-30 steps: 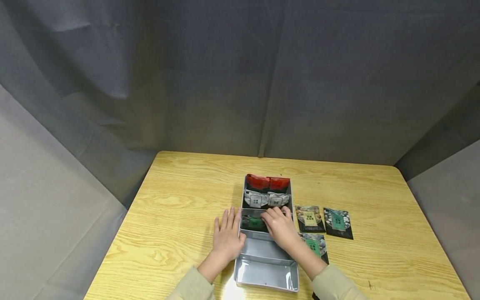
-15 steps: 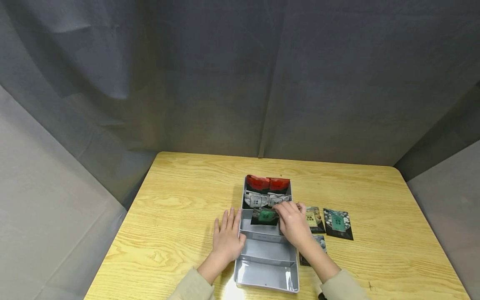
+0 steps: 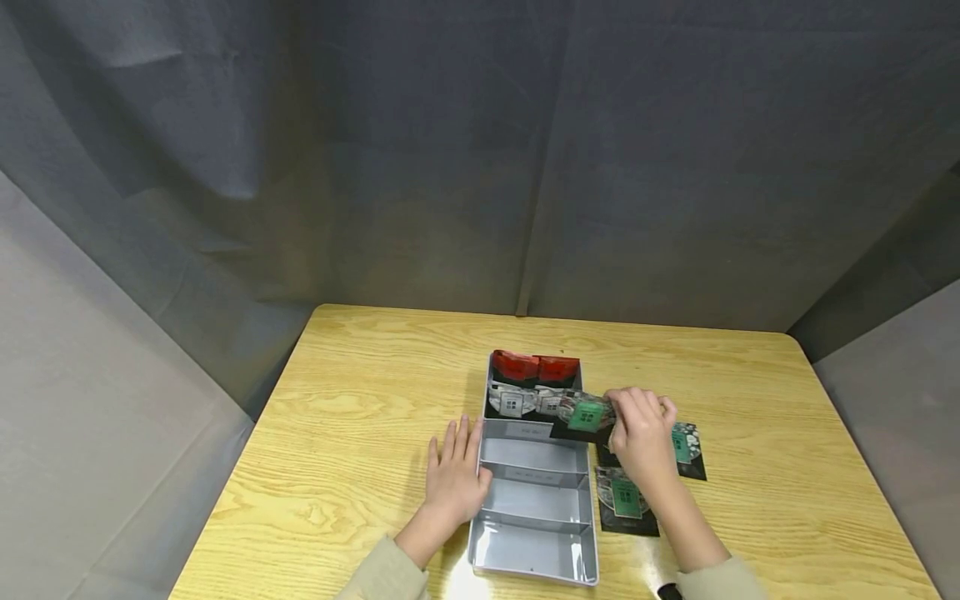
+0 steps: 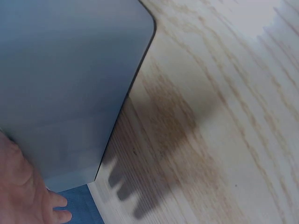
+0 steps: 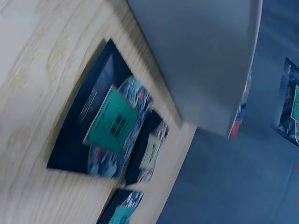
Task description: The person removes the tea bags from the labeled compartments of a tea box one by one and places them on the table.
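A long grey divided box (image 3: 532, 550) stands on the wooden table. My left hand (image 3: 453, 479) rests with straight fingers along its left side; the left wrist view shows that hand (image 4: 21, 186) beside the box's smooth outer wall (image 4: 70, 84). Between thumb and fingers, my right hand (image 3: 643, 433) pinches the right edge of a black sachet with a green label (image 3: 587, 417). This sachet is above the box's right rim, partly over it. The right wrist view catches only part of the held sachet (image 5: 290, 105) at its edge.
Red sachets (image 3: 516, 367) and silver-white ones (image 3: 512, 402) stand in the far compartments; the nearer three hold nothing. Right of the box lie a green-labelled sachet (image 3: 627, 502), a teal-labelled one (image 3: 684, 450) and a yellow-labelled one (image 5: 150, 151), mostly covered by my right hand in the head view.
My right hand has lifted the green-labelled sachet out of the third compartment and carried it rightward past the box's rim. My left hand has stayed in place.
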Available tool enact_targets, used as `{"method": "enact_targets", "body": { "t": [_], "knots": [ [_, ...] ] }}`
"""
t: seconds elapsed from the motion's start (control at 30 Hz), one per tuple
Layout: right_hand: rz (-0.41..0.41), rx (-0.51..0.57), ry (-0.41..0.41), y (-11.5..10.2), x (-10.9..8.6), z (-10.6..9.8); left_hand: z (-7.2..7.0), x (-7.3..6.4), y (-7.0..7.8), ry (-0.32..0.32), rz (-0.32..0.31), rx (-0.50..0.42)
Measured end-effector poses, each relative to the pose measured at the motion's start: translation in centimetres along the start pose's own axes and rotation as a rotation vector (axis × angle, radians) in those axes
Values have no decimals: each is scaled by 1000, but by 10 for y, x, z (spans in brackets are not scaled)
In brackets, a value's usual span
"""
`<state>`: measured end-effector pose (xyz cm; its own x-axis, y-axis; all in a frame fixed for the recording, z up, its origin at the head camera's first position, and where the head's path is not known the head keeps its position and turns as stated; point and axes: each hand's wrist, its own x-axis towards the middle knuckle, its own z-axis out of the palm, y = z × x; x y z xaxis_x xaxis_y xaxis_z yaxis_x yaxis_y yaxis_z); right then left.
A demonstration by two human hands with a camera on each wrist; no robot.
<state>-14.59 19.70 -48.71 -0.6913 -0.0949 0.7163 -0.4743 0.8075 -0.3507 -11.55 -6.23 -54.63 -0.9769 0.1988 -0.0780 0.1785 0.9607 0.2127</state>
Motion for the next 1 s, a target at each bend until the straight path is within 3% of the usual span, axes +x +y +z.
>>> {"method": "enact_targets", "body": {
  "t": [0.27,0.6,0.8,1.0],
  "knots": [
    [95,-25,33,24,-10,-23,1,0,0,9,2,1],
    [249,-108,24,56,-36,-48,0,0,0,6,1,1],
    [358,-148,-13,72,-56,-61,-1,0,1,1,2,6],
    [451,-202,-114,89,-77,-67,-2,0,1,5,4,3]
  ]
}}
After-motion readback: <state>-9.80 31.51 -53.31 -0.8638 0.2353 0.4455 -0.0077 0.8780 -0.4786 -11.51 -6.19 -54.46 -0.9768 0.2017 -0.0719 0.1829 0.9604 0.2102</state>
